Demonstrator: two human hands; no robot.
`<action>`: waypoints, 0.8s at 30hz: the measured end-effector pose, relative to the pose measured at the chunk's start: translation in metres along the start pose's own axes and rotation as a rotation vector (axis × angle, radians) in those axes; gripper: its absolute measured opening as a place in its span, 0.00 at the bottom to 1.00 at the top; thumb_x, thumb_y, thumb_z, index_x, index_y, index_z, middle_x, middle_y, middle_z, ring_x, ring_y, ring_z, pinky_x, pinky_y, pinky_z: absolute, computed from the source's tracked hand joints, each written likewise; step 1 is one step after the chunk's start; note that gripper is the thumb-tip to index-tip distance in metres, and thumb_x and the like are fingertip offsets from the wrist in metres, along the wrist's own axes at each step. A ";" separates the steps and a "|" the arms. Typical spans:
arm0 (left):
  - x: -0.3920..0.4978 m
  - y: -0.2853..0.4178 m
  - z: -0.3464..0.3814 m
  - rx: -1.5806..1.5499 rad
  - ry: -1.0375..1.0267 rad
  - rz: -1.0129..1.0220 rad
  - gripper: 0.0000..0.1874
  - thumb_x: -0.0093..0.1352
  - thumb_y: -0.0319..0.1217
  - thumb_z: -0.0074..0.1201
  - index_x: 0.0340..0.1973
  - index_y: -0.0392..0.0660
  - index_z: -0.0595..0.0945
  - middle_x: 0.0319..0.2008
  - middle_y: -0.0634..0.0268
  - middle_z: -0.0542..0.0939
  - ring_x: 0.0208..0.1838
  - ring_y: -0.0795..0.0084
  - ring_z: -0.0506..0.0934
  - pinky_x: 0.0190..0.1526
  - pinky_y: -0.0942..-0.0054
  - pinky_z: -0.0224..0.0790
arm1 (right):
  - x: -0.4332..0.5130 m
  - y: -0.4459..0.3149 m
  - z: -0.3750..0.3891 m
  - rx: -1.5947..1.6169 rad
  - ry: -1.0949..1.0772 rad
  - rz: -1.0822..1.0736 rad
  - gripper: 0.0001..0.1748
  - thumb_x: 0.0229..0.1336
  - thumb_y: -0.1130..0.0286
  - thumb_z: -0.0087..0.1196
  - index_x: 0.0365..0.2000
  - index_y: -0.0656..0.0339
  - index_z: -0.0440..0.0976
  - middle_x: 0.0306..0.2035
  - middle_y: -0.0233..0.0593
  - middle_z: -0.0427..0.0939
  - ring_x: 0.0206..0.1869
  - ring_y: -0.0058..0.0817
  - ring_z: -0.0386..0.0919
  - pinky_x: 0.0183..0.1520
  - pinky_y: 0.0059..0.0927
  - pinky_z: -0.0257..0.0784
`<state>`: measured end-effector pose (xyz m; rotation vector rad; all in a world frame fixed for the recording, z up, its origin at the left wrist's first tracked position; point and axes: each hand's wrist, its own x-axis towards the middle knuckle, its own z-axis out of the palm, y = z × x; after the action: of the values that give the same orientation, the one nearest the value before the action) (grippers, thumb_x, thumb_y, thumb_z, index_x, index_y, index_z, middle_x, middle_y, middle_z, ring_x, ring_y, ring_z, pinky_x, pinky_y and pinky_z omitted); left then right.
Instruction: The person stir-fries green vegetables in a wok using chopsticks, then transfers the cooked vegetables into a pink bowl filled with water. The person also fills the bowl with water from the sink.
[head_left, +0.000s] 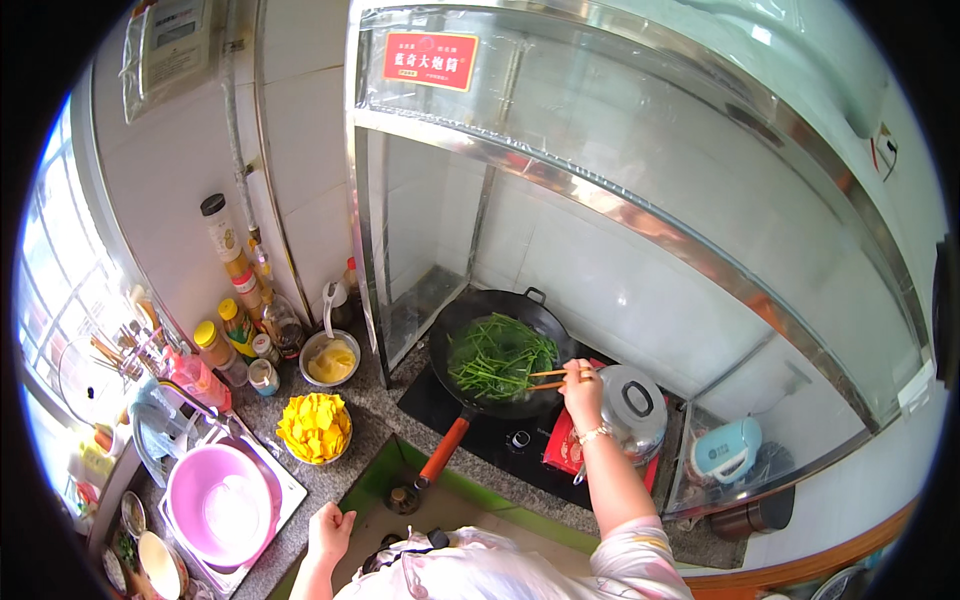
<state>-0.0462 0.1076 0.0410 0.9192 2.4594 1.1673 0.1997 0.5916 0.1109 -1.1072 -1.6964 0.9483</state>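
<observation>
Long green leafy stems (487, 360) lie in a black wok (517, 304) on the black cooktop (480, 442). My right hand (583, 394) grips a pair of wooden chopsticks (551, 373) whose tips reach into the greens at the wok's right side. The wok's red-brown handle (444, 452) points toward me, with neither hand on it. My left hand (330, 531) hangs loosely curled by the counter's edge, holding nothing that I can see. It is nearest the pink basin (176, 495) and a bowl heaped with yellow pieces (315, 427).
A lidded metal pot (636, 420) stands right of the wok, beside my right forearm. A metal bowl with a ladle (330, 360), jars and bottles (225, 352) line the back left. A metal-framed glass screen (600, 195) encloses the stove. A blue kettle (726, 450) sits far right.
</observation>
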 end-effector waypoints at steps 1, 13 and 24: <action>-0.003 0.000 0.000 -0.002 -0.005 -0.003 0.22 0.62 0.28 0.69 0.20 0.41 0.66 0.16 0.53 0.68 0.19 0.54 0.67 0.24 0.59 0.62 | -0.004 -0.006 -0.010 -0.037 -0.017 -0.035 0.15 0.74 0.62 0.49 0.37 0.64 0.77 0.23 0.36 0.78 0.20 0.20 0.77 0.26 0.25 0.75; -0.016 0.031 0.004 0.001 0.004 -0.052 0.23 0.63 0.30 0.69 0.19 0.41 0.66 0.15 0.54 0.67 0.19 0.56 0.66 0.24 0.59 0.61 | -0.002 0.078 0.046 0.137 -0.323 -0.039 0.15 0.74 0.68 0.49 0.50 0.67 0.78 0.40 0.39 0.84 0.31 0.24 0.84 0.36 0.22 0.80; -0.041 0.037 0.003 0.010 0.040 -0.109 0.23 0.63 0.30 0.69 0.19 0.42 0.66 0.16 0.55 0.68 0.19 0.55 0.66 0.23 0.60 0.60 | 0.068 0.070 0.092 0.482 0.030 0.298 0.20 0.72 0.62 0.49 0.31 0.72 0.75 0.25 0.50 0.81 0.18 0.36 0.82 0.23 0.30 0.82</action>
<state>0.0028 0.1004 0.0659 0.7611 2.5140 1.1486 0.1180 0.6656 0.0344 -1.0477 -1.2011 1.4298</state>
